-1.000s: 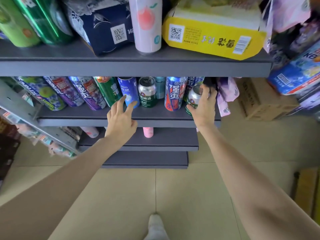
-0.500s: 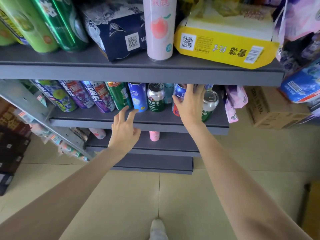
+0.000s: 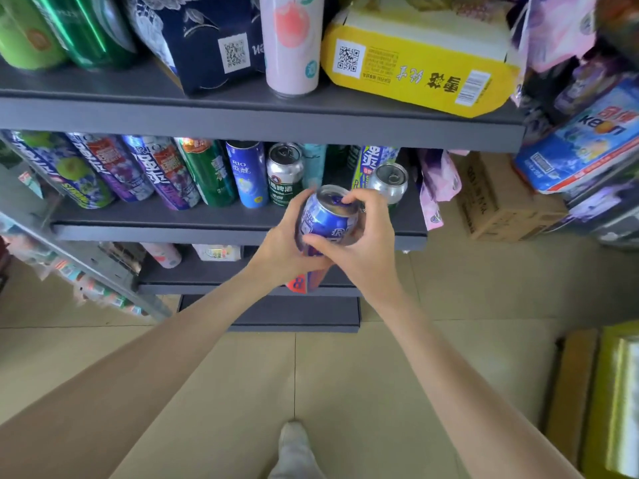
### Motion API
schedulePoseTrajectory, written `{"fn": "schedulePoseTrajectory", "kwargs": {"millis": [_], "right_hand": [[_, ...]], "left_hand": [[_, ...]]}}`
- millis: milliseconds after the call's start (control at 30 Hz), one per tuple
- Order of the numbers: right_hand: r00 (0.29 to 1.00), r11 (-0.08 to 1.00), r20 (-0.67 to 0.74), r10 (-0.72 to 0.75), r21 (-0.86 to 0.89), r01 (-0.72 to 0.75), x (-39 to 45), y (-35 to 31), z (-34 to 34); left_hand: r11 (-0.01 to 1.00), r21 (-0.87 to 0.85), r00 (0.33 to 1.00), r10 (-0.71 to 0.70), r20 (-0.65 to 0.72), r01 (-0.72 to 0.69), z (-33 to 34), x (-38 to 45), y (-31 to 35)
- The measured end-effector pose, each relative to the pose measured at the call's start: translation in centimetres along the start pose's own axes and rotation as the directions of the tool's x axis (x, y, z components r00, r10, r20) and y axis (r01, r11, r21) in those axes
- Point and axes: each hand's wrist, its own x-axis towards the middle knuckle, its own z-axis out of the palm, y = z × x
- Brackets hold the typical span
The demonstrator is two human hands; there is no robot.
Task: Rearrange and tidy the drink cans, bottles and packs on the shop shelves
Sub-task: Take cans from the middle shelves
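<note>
A tall blue RIO can with a red patch at its foot is held in front of the middle shelf, off its surface. My left hand grips its left side and my right hand wraps its front, fingers over the rim. Behind them on that shelf stand a silver-topped green beer can, a slim blue RIO can, a small silver can and several purple and green cans leaning at the left.
The top shelf carries a pink peach can, a yellow carton, a navy pack and green cans. Lower shelves hold a few items. Cardboard boxes and wrapped packs stand at the right. My shoe is on the tiled floor.
My right hand has pulled the blue can off the middle shelf toward me. My left hand has left the shelf edge and taken hold of the can too.
</note>
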Motion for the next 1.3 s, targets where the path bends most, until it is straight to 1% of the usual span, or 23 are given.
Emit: {"fn": "schedulePoseTrajectory", "kwargs": {"millis": [67,100,133,200,233,267,300,367,433,533,667,733,767,800,833,867,900,933,967,1067,1167,1233,1300], "right_hand": [[0.982,0.983,0.133,0.134,0.107,-0.148,0.5,0.1,-1.1],[0.967,0.965,0.163,0.196,0.143,-0.220,1.0,0.7,-1.9],[0.964,0.956,0.122,0.236,0.148,-0.253,1.7,1.3,-2.7],[0.963,0.965,-0.103,0.249,0.109,-0.238,3.3,3.0,-4.3],[0.946,0.968,-0.211,0.248,0.083,-0.235,4.1,4.4,-4.9],[0.928,0.967,-0.274,0.253,0.031,-0.254,4.8,5.8,-5.2],[0.919,0.957,-0.289,0.268,-0.030,-0.289,5.4,7.1,-5.1],[0.915,0.922,-0.227,0.333,-0.124,-0.366,6.4,9.5,-4.1],[0.910,0.894,-0.175,0.375,-0.192,-0.405,6.7,10.8,-2.7],[0.914,0.891,-0.208,0.348,-0.230,-0.391,6.5,11.2,-0.8],[0.960,0.929,-0.106,0.257,-0.245,-0.276,6.7,10.2,2.5],[0.966,0.930,-0.043,0.254,-0.263,-0.256,7.2,9.6,3.5],[0.965,0.932,-0.040,0.259,-0.252,-0.261,7.3,9.6,3.3],[0.964,0.939,-0.074,0.253,-0.221,-0.264,7.4,9.6,2.8],[0.960,0.950,-0.154,0.232,-0.175,-0.258,7.4,9.7,2.0],[0.942,0.961,-0.266,0.206,-0.128,-0.246,7.6,10.2,0.9],[0.907,0.965,-0.373,0.195,-0.090,-0.245,8.0,10.8,-0.1],[0.875,0.961,-0.433,0.215,-0.066,-0.268,8.5,11.5,-0.9],[0.862,0.951,-0.440,0.250,-0.054,-0.304,9.2,11.9,-1.2],[0.877,0.928,-0.309,0.367,0.052,-0.370,11.5,13.3,0.2],[0.874,0.923,-0.301,0.381,0.066,-0.379,12.0,14.3,1.2],[0.871,0.926,-0.339,0.355,-0.002,-0.378,11.8,14.2,0.8],[0.883,0.915,-0.344,0.318,-0.135,-0.381,11.1,13.4,0.2]], "left_hand": [[0.998,-0.040,0.998,-0.056,-0.006,0.056,0.4,-0.2,-0.3],[0.994,-0.061,0.995,-0.096,-0.013,0.095,0.7,-0.4,-0.7],[0.988,-0.078,0.990,-0.136,-0.026,0.133,0.8,-0.5,-1.0],[0.978,-0.094,0.980,-0.190,-0.055,0.184,1.0,-0.8,-1.8],[0.976,-0.090,0.976,-0.205,-0.071,0.199,0.9,-0.7,-2.0],[0.975,-0.085,0.973,-0.213,-0.089,0.206,0.9,-0.6,-2.1],[0.975,-0.081,0.970,-0.217,-0.109,0.209,0.8,-0.4,-2.3],[0.976,-0.075,0.966,-0.211,-0.147,0.202,0.7,0.1,-2.5],[0.978,-0.078,0.961,-0.205,-0.186,0.194,0.6,0.5,-2.7],[0.974,-0.107,0.941,-0.222,-0.256,0.201,0.6,0.9,-3.3],[0.966,-0.103,0.909,-0.257,-0.328,0.236,0.8,1.2,-4.6],[0.964,-0.096,0.897,-0.268,-0.351,0.250,0.7,1.1,-5.2],[0.963,-0.096,0.895,-0.271,-0.353,0.253,0.6,1.1,-5.4],[0.962,-0.094,0.896,-0.273,-0.350,0.256,0.5,1.1,-5.4],[0.962,-0.091,0.897,-0.273,-0.346,0.258,0.4,1.1,-5.5],[0.962,-0.084,0.900,-0.273,-0.341,0.260,0.2,1.1,-5.5],[0.962,-0.079,0.902,-0.274,-0.333,0.263,0.2,1.1,-5.6],[0.961,-0.076,0.905,-0.274,-0.326,0.264,0.1,1.2,-5.5],[0.963,-0.077,0.908,-0.270,-0.321,0.259,0.1,1.2,-5.4],[0.969,-0.093,0.912,-0.249,-0.325,0.231,0.0,1.3,-5.2],[0.973,-0.088,0.913,-0.231,-0.336,0.214,0.3,1.1,-5.1],[0.974,-0.081,0.916,-0.226,-0.331,0.210,0.4,1.1,-5.2],[0.976,-0.069,0.926,-0.220,-0.307,0.209,0.5,1.0,-5.3]]}}
